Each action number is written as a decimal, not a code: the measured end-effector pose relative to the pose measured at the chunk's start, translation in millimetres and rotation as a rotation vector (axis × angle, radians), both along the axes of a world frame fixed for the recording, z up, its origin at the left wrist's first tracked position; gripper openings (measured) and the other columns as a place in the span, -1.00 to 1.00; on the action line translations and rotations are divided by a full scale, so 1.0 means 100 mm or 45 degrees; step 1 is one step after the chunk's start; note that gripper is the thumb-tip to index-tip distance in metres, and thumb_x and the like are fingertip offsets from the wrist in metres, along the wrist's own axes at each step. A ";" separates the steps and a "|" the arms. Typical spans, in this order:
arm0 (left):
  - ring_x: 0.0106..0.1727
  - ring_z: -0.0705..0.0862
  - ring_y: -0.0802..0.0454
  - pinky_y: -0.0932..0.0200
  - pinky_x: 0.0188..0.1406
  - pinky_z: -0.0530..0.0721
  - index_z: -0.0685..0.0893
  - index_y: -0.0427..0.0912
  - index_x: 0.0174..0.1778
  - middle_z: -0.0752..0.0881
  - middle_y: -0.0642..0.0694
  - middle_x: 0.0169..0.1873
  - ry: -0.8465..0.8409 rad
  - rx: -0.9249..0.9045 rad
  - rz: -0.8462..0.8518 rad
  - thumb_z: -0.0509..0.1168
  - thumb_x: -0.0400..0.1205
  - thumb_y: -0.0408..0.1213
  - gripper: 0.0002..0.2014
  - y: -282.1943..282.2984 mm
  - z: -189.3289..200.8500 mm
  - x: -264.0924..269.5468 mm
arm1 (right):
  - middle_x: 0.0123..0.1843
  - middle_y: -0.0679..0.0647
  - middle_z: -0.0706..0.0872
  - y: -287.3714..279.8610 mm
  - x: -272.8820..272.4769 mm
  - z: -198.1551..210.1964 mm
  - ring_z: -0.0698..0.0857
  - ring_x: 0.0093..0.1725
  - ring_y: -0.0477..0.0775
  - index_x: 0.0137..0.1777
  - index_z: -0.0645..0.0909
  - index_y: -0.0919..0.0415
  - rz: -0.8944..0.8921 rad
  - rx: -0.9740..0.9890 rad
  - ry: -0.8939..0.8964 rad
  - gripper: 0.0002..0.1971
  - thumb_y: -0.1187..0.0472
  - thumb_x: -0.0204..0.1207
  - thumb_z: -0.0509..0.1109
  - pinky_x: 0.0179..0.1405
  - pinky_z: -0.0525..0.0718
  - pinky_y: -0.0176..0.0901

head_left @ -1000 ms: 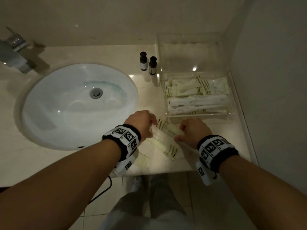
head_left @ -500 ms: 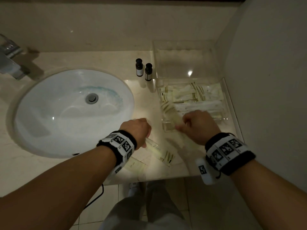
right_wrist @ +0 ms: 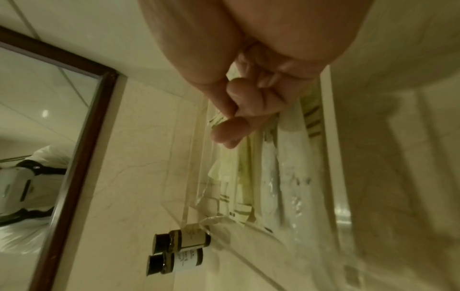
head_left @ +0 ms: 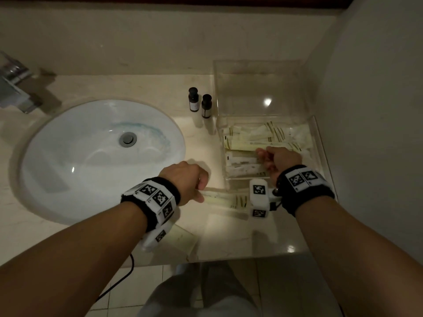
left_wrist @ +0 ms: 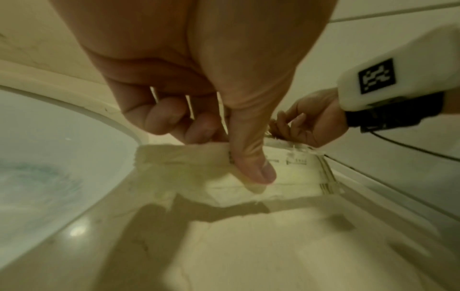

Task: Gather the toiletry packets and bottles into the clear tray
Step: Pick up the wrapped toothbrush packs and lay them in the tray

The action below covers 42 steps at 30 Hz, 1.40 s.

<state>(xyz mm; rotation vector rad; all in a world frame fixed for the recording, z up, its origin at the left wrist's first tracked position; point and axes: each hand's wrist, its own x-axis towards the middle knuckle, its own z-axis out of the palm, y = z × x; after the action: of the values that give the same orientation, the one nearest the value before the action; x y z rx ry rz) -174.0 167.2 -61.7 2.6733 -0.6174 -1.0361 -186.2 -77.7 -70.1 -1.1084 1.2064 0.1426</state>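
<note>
The clear tray point(head_left: 319, 143) sits right of centre in the head view, holding a pile of pale packets point(head_left: 251, 138) with striped ends. Two dark bottles point(head_left: 199, 105) with white labels stand upright just left of it. One long packet point(head_left: 225, 199) lies below the tray, lower centre.

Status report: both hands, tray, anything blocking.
Left hand pinches a packet on the counter. Right hand over the clear tray, grip unclear. Two bottles outside. Nothing blocking.
</note>
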 end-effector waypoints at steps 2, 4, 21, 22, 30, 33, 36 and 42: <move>-0.10 0.67 0.04 0.12 -0.20 0.59 0.54 0.10 -0.37 0.73 0.13 -0.13 0.015 -0.034 0.047 0.61 0.47 -0.10 -0.68 0.01 0.06 0.07 | -0.46 0.14 0.78 -0.01 0.05 -0.02 0.61 -0.62 -0.06 -0.04 0.63 0.39 0.009 -0.060 0.091 -0.82 0.27 0.67 0.28 -0.76 0.37 -0.29; -0.10 0.69 0.02 0.08 -0.07 0.66 0.57 0.09 -0.37 0.75 0.11 -0.15 0.044 -0.075 0.124 0.64 0.43 -0.08 -0.68 0.03 0.13 0.16 | -0.52 0.08 0.75 -0.02 0.05 0.01 0.54 -0.64 -0.04 -0.15 0.71 0.35 0.139 -0.152 0.224 -0.75 0.17 0.62 0.34 -0.73 0.38 -0.28; -0.25 0.74 0.22 0.26 -0.22 0.67 0.63 0.08 -0.30 0.76 0.17 -0.36 -0.134 -0.369 0.279 0.46 0.62 -0.31 -0.76 -1.23 0.22 0.86 | -0.55 0.08 0.64 -0.65 -0.15 0.20 0.39 -0.69 -0.04 -0.42 0.63 0.26 -0.085 -0.237 -0.010 -0.78 0.24 0.43 0.45 -0.72 0.29 -0.35; -0.22 0.76 0.15 0.20 -0.18 0.72 0.64 0.09 -0.28 0.79 0.13 -0.31 -0.151 -0.330 0.262 0.44 0.62 -0.30 -0.78 -1.33 0.20 0.89 | -0.56 0.09 0.64 -0.69 -0.17 0.18 0.40 -0.68 -0.03 -0.44 0.63 0.25 -0.083 -0.256 -0.010 -0.77 0.23 0.42 0.46 -0.70 0.31 -0.33; -0.10 0.75 -0.14 0.02 -0.02 0.78 0.72 0.12 -0.16 0.79 -0.05 -0.12 -0.258 -0.111 0.177 0.41 0.61 -0.15 -0.95 -1.71 0.06 0.95 | -0.53 0.09 0.62 -0.89 -0.25 0.14 0.38 -0.69 -0.06 -0.36 0.66 0.27 -0.038 -0.261 -0.084 -0.84 0.23 0.41 0.48 -0.75 0.28 -0.37; -0.09 0.75 -0.14 0.03 -0.02 0.78 0.76 0.11 -0.10 0.77 -0.06 -0.14 -0.309 -0.087 0.176 0.44 0.59 -0.08 -0.97 -1.74 0.03 0.95 | -0.52 0.10 0.61 -0.91 -0.21 0.14 0.40 -0.67 -0.05 -0.32 0.65 0.28 0.007 -0.245 -0.149 -0.79 0.19 0.48 0.49 -0.77 0.28 -0.36; -0.09 0.75 -0.15 0.03 -0.01 0.78 0.77 0.10 -0.07 0.75 -0.08 -0.12 -0.349 -0.071 0.185 0.46 0.58 -0.05 -0.93 -1.76 0.01 0.93 | -0.51 0.10 0.62 -0.88 -0.18 0.12 0.42 -0.64 -0.05 -0.32 0.65 0.27 0.023 -0.230 -0.202 -0.78 0.18 0.50 0.51 -0.73 0.33 -0.35; -0.10 0.74 -0.07 0.12 -0.10 0.71 0.71 0.07 -0.14 0.76 0.01 -0.16 -0.348 -0.152 0.213 0.51 0.54 -0.09 -0.89 -1.70 0.03 0.92 | -0.52 0.06 0.64 -0.81 -0.15 0.14 0.45 -0.63 -0.07 -0.32 0.65 0.23 0.081 -0.261 -0.258 -0.78 0.16 0.49 0.54 -0.69 0.38 -0.34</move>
<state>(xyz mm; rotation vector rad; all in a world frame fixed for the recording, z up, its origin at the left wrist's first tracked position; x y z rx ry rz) -82.3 -2.9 -58.4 2.7251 -0.4747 -0.5770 -200.9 -158.3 -56.3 -1.3081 1.0207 -0.0459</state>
